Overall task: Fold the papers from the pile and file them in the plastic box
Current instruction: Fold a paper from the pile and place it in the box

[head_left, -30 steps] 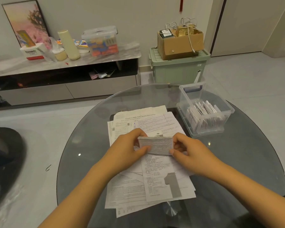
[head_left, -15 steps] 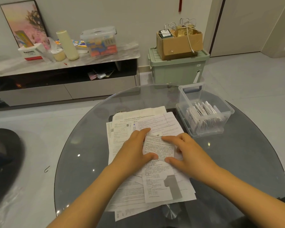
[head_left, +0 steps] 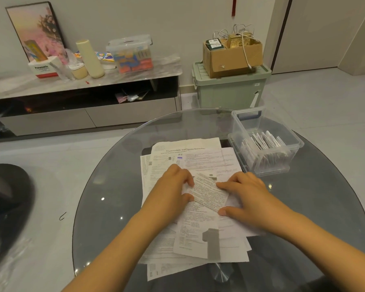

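Both hands press a folded paper flat on the pile of papers at the middle of the glass table. The left hand and right hand lie with fingers straight, gripping nothing. The plastic box stands near the table's far right edge.

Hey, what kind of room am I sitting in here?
Most likely a living room at home: a low TV cabinet with a framed picture leaning on the wall, a round glass table, and storage boxes on a tiled floor.
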Demonstrator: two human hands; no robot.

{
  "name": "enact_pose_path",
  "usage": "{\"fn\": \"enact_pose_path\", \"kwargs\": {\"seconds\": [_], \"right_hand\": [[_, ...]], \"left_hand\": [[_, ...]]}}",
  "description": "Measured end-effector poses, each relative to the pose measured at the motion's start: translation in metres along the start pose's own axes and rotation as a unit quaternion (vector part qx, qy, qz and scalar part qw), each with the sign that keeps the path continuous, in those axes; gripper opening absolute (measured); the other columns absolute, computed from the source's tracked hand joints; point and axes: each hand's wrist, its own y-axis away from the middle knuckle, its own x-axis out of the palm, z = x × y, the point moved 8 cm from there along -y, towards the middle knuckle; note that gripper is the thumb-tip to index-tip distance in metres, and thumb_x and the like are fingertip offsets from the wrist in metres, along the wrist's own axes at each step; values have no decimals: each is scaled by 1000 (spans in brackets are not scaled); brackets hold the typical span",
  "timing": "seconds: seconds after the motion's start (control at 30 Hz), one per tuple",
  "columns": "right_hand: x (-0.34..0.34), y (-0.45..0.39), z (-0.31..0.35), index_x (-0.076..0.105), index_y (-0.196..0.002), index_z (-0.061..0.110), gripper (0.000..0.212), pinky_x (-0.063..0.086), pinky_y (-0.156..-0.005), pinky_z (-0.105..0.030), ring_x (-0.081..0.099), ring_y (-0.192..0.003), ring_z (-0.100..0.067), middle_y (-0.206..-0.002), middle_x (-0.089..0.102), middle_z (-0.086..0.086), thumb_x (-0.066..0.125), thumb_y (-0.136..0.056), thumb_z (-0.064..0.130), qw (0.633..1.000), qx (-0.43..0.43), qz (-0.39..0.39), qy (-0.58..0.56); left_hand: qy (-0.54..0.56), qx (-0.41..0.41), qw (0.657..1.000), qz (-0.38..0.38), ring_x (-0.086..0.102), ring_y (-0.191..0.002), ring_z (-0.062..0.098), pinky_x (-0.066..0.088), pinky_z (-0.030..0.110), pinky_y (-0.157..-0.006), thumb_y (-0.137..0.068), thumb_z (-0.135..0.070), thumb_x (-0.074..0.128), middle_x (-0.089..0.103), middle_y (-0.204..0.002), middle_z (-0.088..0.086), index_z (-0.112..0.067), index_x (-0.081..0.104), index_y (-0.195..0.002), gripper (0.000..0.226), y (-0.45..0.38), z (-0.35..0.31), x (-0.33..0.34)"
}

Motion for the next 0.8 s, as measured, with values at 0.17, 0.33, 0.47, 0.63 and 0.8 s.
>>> {"fn": "enact_pose_path", "kwargs": {"seconds": [0.17, 0.33, 0.47, 0.63, 0.8], "right_hand": [[-5, 2, 4, 49, -130, 35, 51, 30, -93, -16, 38, -109, -6, -108, 50, 13, 64, -82, 44, 1000, -15, -6, -3], [-8, 4, 14, 54, -125, 38, 38, 30, -87, -15, 41, -108, -6, -97, 44, 17, 56, -87, 45, 998, -54, 1, 32], [-15, 4, 16, 61, -118, 39, 32, 31, -83, -15, 42, -103, -4, -94, 44, 18, 55, -87, 48, 997, -71, -17, 19], [-17, 2, 12, 70, -100, 36, 21, 42, -84, -23, 46, -93, -2, -88, 52, 18, 63, -82, 43, 994, -71, -52, -63], [-18, -2, 11, 69, -95, 36, 33, 41, -85, -20, 48, -96, 1, -93, 55, 19, 47, -84, 58, 985, -76, -83, -128]], "left_hand": [[-49, 88, 995, 20, 46, -104, 7, 36, 21, -93, -90, -31, 56, 50, -104, -14, -25, 63, -110, 22, 11, -20, 9], [-96, 80, 989, 76, 36, -112, 5, 34, 25, -99, -76, -66, 59, 42, -120, -15, -32, 51, -121, 57, 17, -23, 18], [-111, 86, 987, 83, 35, -112, 5, 35, 25, -99, -72, -69, 60, 40, -123, -16, -33, 47, -122, 63, 19, -25, 18], [-107, 100, 987, 61, 39, -111, 6, 36, 23, -94, -85, -56, 54, 47, -121, -14, -32, 53, -121, 43, 17, -28, 13], [-62, 81, 992, 70, 47, -103, 5, 42, 26, -89, -93, -47, 47, 58, -111, -13, -27, 65, -111, 33, 14, -24, 8]]}}
